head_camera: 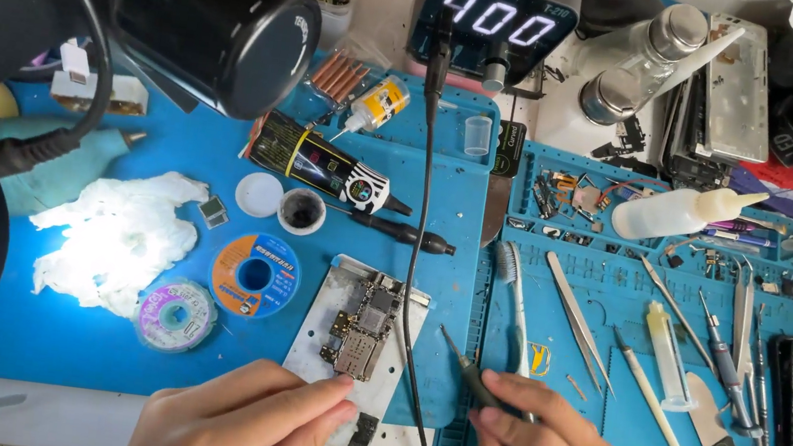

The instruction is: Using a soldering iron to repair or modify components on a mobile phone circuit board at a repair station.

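We are seeing the circuit board (pixel 362 326) lying on a metal plate (pixel 322 335) on the mat (pixel 100 338), with 2 solder spools (pixel 254 275) sitting to its left, tweezers (pixel 578 321) lying to its right, and the station display (pixel 496 15) standing behind.

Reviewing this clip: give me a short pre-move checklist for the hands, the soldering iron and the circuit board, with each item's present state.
1. Right hand grips the soldering iron: ok.
2. Iron tip clear of the circuit board: ok, it points up over the blue mat, apart from the board.
3. Left hand steadies the metal plate under the board: ok, fingertips rest on its lower edge.
4. Iron cable clear of the board: not ok, it runs along the plate's right edge.
5. Tip clean: cannot tell.
6. Station display lit: ok.
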